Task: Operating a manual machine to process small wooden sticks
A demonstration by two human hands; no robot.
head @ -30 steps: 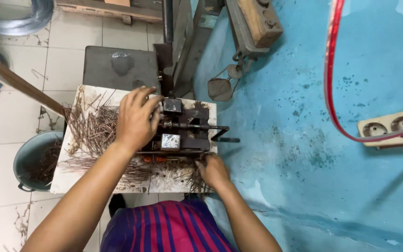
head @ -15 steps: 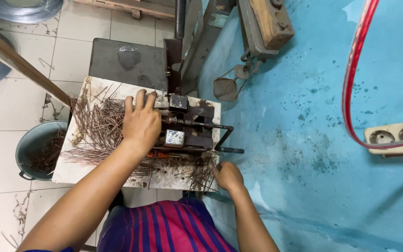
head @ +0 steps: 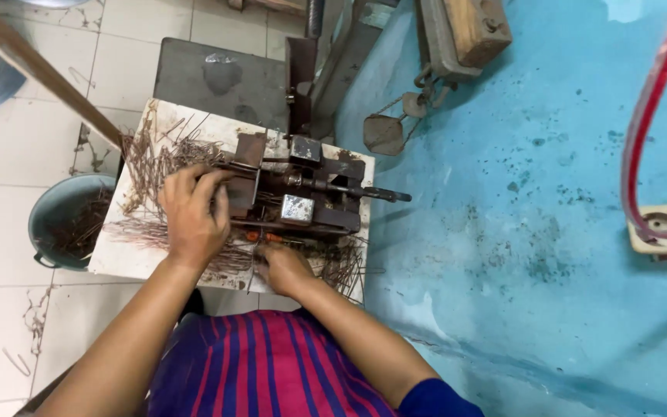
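Observation:
A rusty metal jig (head: 303, 205) with a small shiny block stands on a white board (head: 110, 259) strewn with thin rusty wire rods (head: 152, 166). My left hand (head: 191, 220) lies on the rods just left of the jig, its bent fingers closed on some of them and the fingertips against the jig's left block. At the jig's front edge, my right hand (head: 283, 266) pinches a thin rod with an orange part (head: 260, 237). A dark bar (head: 372, 193) sticks out of the jig to the right.
A blue bucket (head: 48, 208) holding more rods stands on the tiled floor left of the board. A wooden pole (head: 40, 69) slants in from the upper left. Behind the board is a grey metal plate (head: 194, 77). On the blue surface to the right lie a socket strip (head: 665, 228) and a red cable (head: 642, 131).
My left hand has slid left off the top of the jig onto the rod pile. My right hand has moved left along the jig's front edge.

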